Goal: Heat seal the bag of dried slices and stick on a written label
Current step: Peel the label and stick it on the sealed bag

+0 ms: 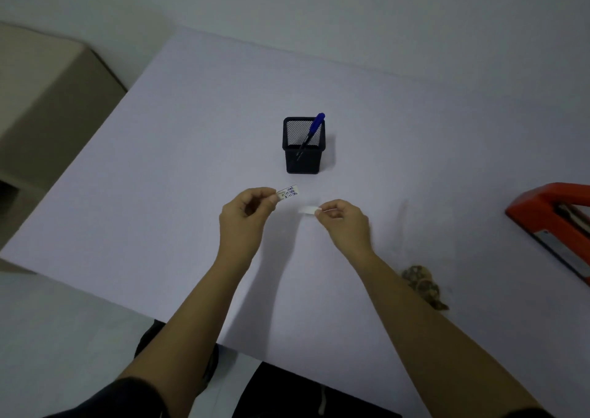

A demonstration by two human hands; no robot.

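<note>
Two hands up over the middle of the table (pixel 178 149), apart from each other. Left hand (pixel 245 213) curled, thumb and forefinger pinching one end of the label (pixel 288 192), its handwritten face up, free end pointing toward 2 o'clock. Right hand (pixel 343 219) likewise curled, fingertips pinching a blank white strip (pixel 307 210), probably the label's backing, sticking out toward 9 o'clock. Label and strip near each other, not touching, the strip lower and to the right. Writing too small to read. Straight ahead at 12 o'clock from the hands, well apart, a black mesh cup (pixel 304 145) standing upright with a blue pen (pixel 311 134) leaning inside, cap end up and tilted toward 1 o'clock. At 3 o'clock, at the frame's right edge, the red sealer (pixel 542 213), partly cut off, lying on the table. At 5 o'clock from the right hand, just beside the right forearm, the bag (pixel 423 285) of brown dried slices, lying flat on the table; clear film hard to make out, seal state impossible to tell. At 10 o'clock beyond the table's left edge, a beige cabinet (pixel 48 108). Dark sleeves at the bottom corners.
</note>
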